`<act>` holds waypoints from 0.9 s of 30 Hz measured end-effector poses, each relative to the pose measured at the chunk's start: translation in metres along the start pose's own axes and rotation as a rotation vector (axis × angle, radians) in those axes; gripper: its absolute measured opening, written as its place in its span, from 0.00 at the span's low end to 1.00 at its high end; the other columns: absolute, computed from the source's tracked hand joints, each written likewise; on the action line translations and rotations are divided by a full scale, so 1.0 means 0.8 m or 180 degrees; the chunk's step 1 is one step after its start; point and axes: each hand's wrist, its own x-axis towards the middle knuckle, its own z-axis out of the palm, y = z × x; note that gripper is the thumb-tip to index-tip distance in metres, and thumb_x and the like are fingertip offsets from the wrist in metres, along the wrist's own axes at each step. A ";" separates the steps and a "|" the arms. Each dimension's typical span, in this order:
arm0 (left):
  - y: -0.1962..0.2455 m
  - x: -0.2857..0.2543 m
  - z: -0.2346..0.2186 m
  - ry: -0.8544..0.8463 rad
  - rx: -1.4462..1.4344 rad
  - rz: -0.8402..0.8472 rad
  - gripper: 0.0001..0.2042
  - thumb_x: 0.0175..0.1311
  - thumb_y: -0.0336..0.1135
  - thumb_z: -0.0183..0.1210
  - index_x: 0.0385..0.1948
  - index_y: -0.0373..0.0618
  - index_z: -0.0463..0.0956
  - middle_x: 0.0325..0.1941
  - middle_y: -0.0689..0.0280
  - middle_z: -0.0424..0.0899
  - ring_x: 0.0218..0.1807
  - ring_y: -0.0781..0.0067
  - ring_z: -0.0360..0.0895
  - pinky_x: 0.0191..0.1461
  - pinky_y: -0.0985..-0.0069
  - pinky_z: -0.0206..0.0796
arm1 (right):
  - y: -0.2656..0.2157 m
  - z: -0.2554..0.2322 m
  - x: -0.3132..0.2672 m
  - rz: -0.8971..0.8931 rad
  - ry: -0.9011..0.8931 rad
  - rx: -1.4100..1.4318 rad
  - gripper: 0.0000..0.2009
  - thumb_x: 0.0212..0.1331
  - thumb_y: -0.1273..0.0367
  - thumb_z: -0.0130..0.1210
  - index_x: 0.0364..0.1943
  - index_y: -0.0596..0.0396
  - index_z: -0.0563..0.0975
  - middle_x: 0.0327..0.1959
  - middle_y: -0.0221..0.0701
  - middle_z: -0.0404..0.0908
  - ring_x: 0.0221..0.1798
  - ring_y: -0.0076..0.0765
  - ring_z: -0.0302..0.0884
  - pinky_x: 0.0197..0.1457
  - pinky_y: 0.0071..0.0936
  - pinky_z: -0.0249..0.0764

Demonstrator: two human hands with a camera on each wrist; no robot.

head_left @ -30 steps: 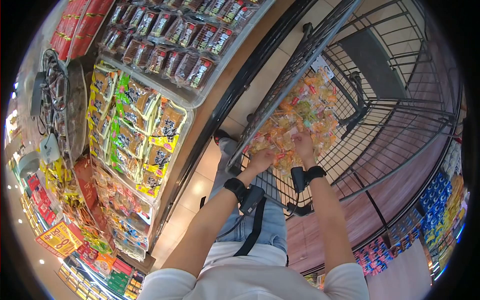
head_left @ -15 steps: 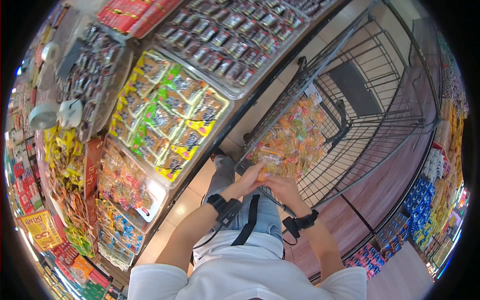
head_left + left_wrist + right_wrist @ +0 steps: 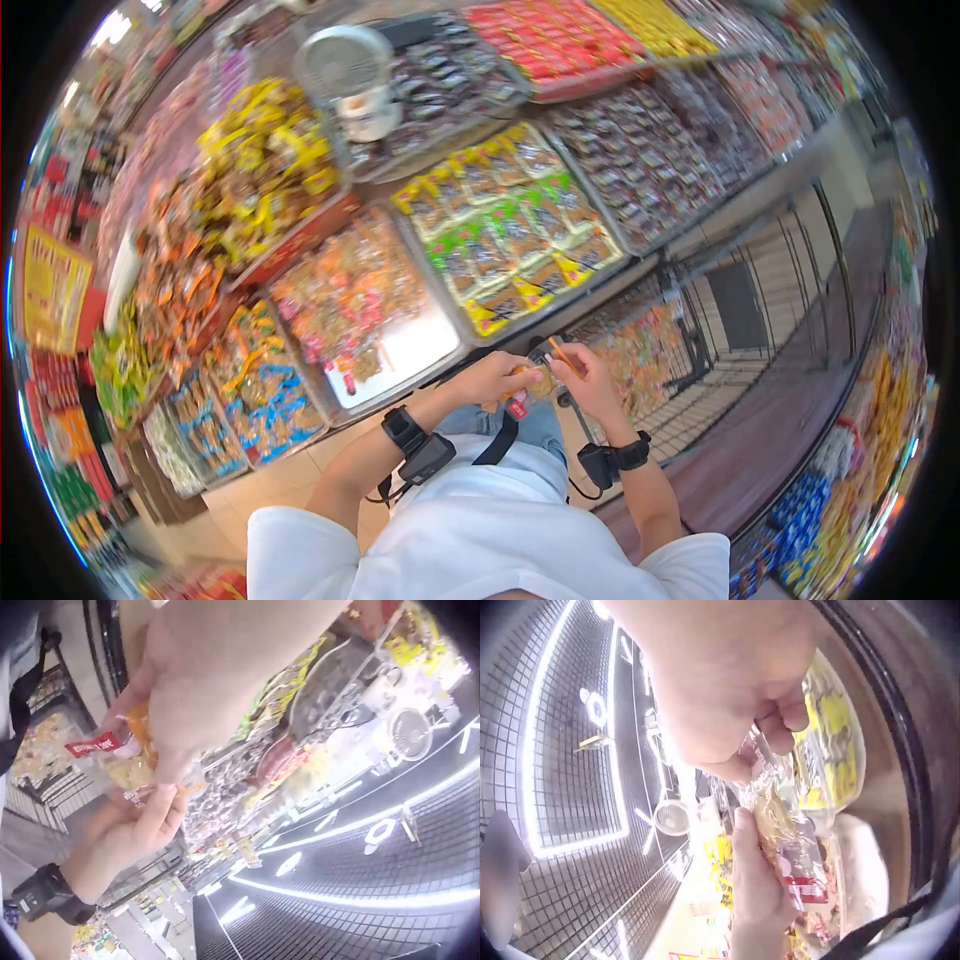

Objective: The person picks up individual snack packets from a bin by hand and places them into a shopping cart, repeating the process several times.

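A small clear snack packet with a red label (image 3: 786, 841) is held between both hands in front of the waist. My left hand (image 3: 492, 380) grips its lower part, thumb along the film in the right wrist view. My right hand (image 3: 592, 384) pinches the packet's other end with curled fingers. In the left wrist view the packet (image 3: 129, 771) shows orange and red print, with the left hand (image 3: 199, 682) over it and the right hand (image 3: 154, 825) pinching its edge. Whether the packet is torn cannot be told.
A metal shopping cart (image 3: 770, 350) with many wrapped snacks (image 3: 645, 355) inside stands at the right. Ahead and left are trays of packets, one with a bare white patch (image 3: 415, 350), a yellow-packet tray (image 3: 515, 225) and a round white fan (image 3: 345, 62).
Both hands have come up out of the cart toward the waist, now with a packet between them. The head view has swung left toward the display trays.
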 end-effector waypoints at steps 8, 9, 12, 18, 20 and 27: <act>-0.074 -0.110 -0.094 0.1354 -0.0997 0.0456 0.10 0.51 0.34 0.55 0.27 0.36 0.71 0.21 0.67 0.77 0.23 0.83 0.72 0.23 0.88 0.61 | -0.055 0.102 0.082 -0.0034 -0.1334 -0.0112 0.08 0.47 0.69 0.52 0.26 0.61 0.71 0.17 0.24 0.70 0.20 0.14 0.62 0.22 0.15 0.58; -0.084 -0.123 -0.104 0.1588 -0.1029 0.0559 0.09 0.51 0.34 0.54 0.27 0.36 0.71 0.21 0.67 0.77 0.22 0.84 0.72 0.22 0.88 0.61 | -0.063 0.119 0.093 -0.0077 -0.1443 -0.0136 0.08 0.47 0.69 0.52 0.26 0.61 0.71 0.17 0.24 0.70 0.20 0.14 0.62 0.22 0.15 0.58; -0.094 -0.166 -0.127 0.2107 -0.1000 0.0342 0.09 0.50 0.34 0.54 0.27 0.37 0.71 0.21 0.68 0.76 0.21 0.86 0.70 0.21 0.89 0.59 | -0.064 0.172 0.116 -0.0164 -0.2034 -0.0131 0.08 0.48 0.69 0.51 0.27 0.61 0.70 0.16 0.25 0.70 0.18 0.15 0.63 0.20 0.15 0.59; -0.200 -0.192 -0.155 0.2812 -0.0351 0.0122 0.11 0.46 0.28 0.50 0.33 0.36 0.71 0.24 0.60 0.76 0.19 0.76 0.73 0.20 0.82 0.62 | -0.051 0.258 0.134 0.1012 -0.3095 -0.0506 0.07 0.48 0.69 0.50 0.26 0.59 0.71 0.21 0.29 0.74 0.17 0.19 0.69 0.14 0.14 0.61; -0.228 -0.189 -0.152 0.2696 -0.0428 -0.0250 0.12 0.46 0.28 0.49 0.35 0.36 0.71 0.25 0.59 0.76 0.17 0.74 0.72 0.17 0.80 0.62 | -0.020 0.277 0.139 0.1434 -0.3464 -0.0601 0.08 0.49 0.68 0.50 0.26 0.59 0.72 0.21 0.29 0.74 0.19 0.22 0.73 0.13 0.14 0.62; -0.210 -0.194 -0.155 0.2260 -0.0180 -0.0878 0.16 0.47 0.27 0.47 0.42 0.38 0.67 0.23 0.58 0.75 0.13 0.74 0.69 0.14 0.77 0.62 | 0.025 0.294 0.143 0.1805 -0.3557 -0.0865 0.11 0.49 0.68 0.48 0.31 0.64 0.72 0.24 0.33 0.74 0.21 0.25 0.74 0.17 0.16 0.68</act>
